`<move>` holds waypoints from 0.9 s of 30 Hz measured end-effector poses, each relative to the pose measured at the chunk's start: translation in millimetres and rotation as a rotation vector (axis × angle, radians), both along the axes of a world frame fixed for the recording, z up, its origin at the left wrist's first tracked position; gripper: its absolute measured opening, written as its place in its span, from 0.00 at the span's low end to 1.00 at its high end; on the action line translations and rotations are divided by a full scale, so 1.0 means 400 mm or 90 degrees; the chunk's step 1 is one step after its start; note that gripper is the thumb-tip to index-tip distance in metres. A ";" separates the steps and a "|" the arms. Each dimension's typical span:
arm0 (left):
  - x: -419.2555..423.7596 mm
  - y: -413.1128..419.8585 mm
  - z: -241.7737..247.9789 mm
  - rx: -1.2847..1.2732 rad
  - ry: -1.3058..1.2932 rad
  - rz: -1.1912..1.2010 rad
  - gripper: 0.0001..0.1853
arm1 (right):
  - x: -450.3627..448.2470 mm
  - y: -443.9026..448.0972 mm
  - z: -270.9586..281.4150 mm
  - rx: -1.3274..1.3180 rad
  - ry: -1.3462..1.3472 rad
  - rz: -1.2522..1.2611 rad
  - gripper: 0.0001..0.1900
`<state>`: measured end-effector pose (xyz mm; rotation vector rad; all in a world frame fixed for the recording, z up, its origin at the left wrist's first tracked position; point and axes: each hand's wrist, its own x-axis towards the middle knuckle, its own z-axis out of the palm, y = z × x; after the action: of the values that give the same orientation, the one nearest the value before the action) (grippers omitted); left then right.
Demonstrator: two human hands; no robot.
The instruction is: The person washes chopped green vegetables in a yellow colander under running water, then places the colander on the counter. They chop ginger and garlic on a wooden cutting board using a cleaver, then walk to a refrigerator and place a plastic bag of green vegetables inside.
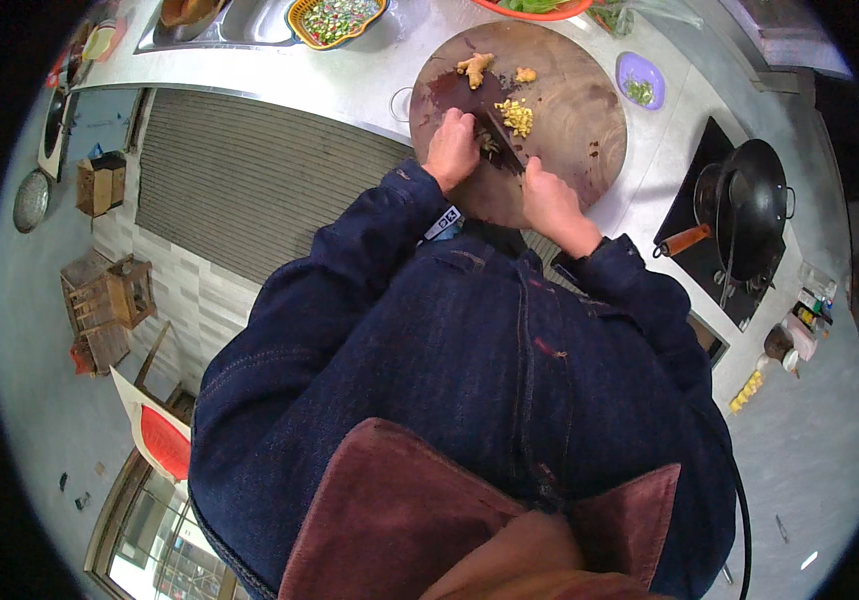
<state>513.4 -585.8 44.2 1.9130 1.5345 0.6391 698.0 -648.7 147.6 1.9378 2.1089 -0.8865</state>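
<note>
A round wooden chopping board (587, 90) lies on the counter before me. My right hand (553, 206) grips the handle end of a kitchen knife, whose dark blade (503, 139) slants across the board. At the blade's far end is my left hand (453, 150), its fingers curled; whether they pinch the blade is hidden. Small pale bits (488, 142) lie beside the blade, on the left hand's side. Just right of the blade sits a heap of chopped yellow ginger (516, 118). A ginger root (475, 69) and a smaller ginger piece (525, 74) rest farther back on the board.
To the right, a purple dish (651, 69) holds chopped greens. Beyond it a black wok (763, 210) with a wooden handle (684, 240) stands on the cooktop. A yellow basket (296, 22) of cut peppers sits by the steel sink (257, 19). An orange-red basket (534, 13) holds leafy greens.
</note>
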 end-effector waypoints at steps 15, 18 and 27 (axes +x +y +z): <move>-0.033 0.013 -0.016 0.026 -0.016 -0.023 0.07 | -0.004 0.020 -0.025 0.011 0.018 0.006 0.09; -0.034 0.021 -0.012 0.040 -0.023 -0.030 0.06 | -0.011 0.009 -0.037 0.029 0.009 -0.004 0.11; -0.056 0.024 0.004 -0.016 -0.012 -0.044 0.08 | -0.025 0.033 -0.031 0.030 0.026 -0.006 0.12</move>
<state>490.9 -576.1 46.0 1.9269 1.4511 0.6023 688.2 -635.5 135.0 1.9701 2.1648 -0.8922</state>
